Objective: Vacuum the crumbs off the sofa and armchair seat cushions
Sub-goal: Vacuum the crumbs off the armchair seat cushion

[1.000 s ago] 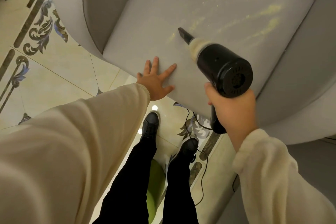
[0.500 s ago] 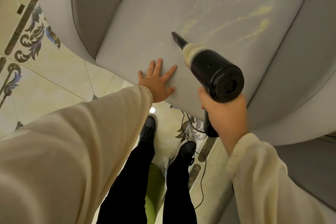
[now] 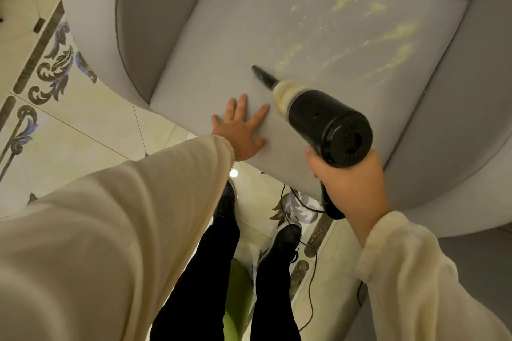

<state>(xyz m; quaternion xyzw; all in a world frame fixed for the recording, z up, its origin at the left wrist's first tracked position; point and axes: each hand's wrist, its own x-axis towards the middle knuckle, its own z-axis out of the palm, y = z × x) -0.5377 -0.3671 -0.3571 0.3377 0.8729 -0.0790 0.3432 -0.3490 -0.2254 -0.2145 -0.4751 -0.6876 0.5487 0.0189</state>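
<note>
Crumbs (image 3: 399,33), pale yellow and smeared in streaks and specks, lie across the far right half of the grey fabric seat cushion (image 3: 221,44) of a rounded grey armchair (image 3: 91,22), as a person in a cream fleece top leans over it with a black handheld vacuum with a clear dust cup (image 3: 327,124). The right hand (image 3: 349,183) is closed around the vacuum's grip beneath the motor body, while the left hand (image 3: 243,130) lies flat and spread on the cushion's front edge, fingers straight, bracing the fabric.

Compared with a second ago, the vacuum's slim black nozzle (image 3: 261,75) has drawn back towards the front of the cushion and to the left: then its tip sat right at a small yellowish patch, and now that patch can no longer be made out beside the tip, and the tip sits on bare grey fabric just short of the nearest streak. The dust cup shows a load of yellowish debris. The left hand has kept its place on the edge.

That suggests the near strip of the cushion has been cleared in a pull stroke, with the bulk of the mess towards the back and right side yet to be covered. A thin black power cord (image 3: 313,279) trails over the patterned cream tile floor (image 3: 83,147) beside the person's black shoes. The sofa is not identifiable here, so that part of the job appears outstanding.
</note>
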